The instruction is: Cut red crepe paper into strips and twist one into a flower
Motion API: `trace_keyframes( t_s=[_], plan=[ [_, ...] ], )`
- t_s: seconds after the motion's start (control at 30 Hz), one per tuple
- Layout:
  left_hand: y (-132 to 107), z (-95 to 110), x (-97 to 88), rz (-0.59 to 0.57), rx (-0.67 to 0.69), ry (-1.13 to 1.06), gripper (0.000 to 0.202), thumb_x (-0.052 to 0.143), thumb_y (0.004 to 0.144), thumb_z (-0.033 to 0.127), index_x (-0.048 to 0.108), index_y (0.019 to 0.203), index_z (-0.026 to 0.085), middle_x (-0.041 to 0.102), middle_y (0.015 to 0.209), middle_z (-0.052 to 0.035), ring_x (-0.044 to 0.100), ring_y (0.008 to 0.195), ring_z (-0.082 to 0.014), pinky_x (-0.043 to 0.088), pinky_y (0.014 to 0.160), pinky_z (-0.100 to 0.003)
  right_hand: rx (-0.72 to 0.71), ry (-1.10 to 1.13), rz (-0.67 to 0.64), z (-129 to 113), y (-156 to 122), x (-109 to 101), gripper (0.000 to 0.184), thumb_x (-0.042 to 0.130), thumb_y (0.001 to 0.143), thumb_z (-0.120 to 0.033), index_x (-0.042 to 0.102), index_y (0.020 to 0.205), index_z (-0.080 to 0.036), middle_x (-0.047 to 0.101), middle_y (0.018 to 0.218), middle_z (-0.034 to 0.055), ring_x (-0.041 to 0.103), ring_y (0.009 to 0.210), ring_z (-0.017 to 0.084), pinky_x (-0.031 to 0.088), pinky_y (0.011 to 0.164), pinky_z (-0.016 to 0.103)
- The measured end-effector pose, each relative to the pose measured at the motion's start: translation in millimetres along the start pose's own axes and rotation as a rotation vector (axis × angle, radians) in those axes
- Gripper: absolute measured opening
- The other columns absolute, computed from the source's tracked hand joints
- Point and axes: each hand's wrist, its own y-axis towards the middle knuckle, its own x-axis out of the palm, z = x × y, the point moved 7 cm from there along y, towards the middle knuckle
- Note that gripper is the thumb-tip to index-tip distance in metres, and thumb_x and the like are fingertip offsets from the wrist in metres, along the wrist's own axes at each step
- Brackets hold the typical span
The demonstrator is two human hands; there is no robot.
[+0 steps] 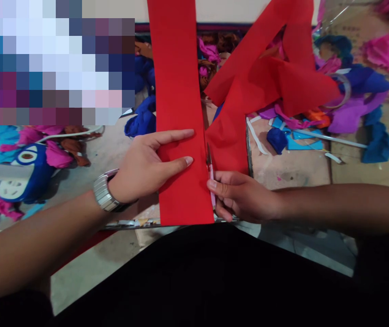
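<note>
left hand (143,165): bare, silver link-band wristwatch (102,193) | right hand (249,196): bare | sleeves (383,272): black | lap clothing (194,281): black

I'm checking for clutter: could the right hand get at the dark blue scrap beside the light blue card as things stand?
Probably yes: the dark blue scrap lies near the right hand, with bare tabletop between and nothing seen on top. The hand grips a pink-handled blade, which might hinder it.

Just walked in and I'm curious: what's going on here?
A person's left hand lies spread on a long, flat, red paper-like strip. Their right hand holds a slim, pink-handled, metal-bladed cutting tool at the strip's right edge. Folded red paper-like material lies to its right. Whether the blade is cutting isn't clear.
</note>
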Motion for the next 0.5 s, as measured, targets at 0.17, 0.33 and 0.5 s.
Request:
trace_keyframes(
  t_s=[0.17, 0.33, 0.5],
  plan=[
    [-3.5, 3.0, 2.4, -0.016, -0.026, 0.003, 0.051, 0.086, 0.082, 0.038, 0.078, 0.131, 0.027, 0.076, 0.135, -0.0054, 0.071, 0.129, -0.0317, 0.057, 0.118, -0.047, -0.019, 0.028, -0.004, -1.8, 2.0, -1.5, 0.043, 0.077, 0.094, -0.055, 0.056, 0.090, -0.017, 0.064, 0.072, -0.0028, 0.053, 0.046, 0.006, 0.034, 0.043, 0.020],
    [-5.0, 7.4, 4.5, -0.018, -0.045, 0.001, 0.050, 0.086, 0.081, 0.041, 0.078, 0.129, 0.026, 0.078, 0.132, -0.0055, 0.071, 0.129, -0.0323, 0.058, 0.116, -0.047, -0.030, 0.039, -0.002, -2.5, 3.3, -1.5, 0.041, 0.076, 0.095, -0.054, 0.057, 0.093, -0.018, 0.064, 0.072, -0.0034, 0.052, 0.045, 0.006, 0.032, 0.043, 0.020],
    [-5.0, 8.7, 4.6, -0.017, -0.039, 0.016, 0.050, 0.085, 0.081, 0.041, 0.079, 0.128, 0.027, 0.078, 0.133, -0.0052, 0.072, 0.127, -0.0324, 0.058, 0.116, -0.047, -0.022, 0.021, 0.010, -1.8, 3.3, -1.8, 0.042, 0.076, 0.095, -0.056, 0.056, 0.093, -0.018, 0.064, 0.071, -0.0035, 0.050, 0.045, 0.006, 0.030, 0.043, 0.020]
  ],
)
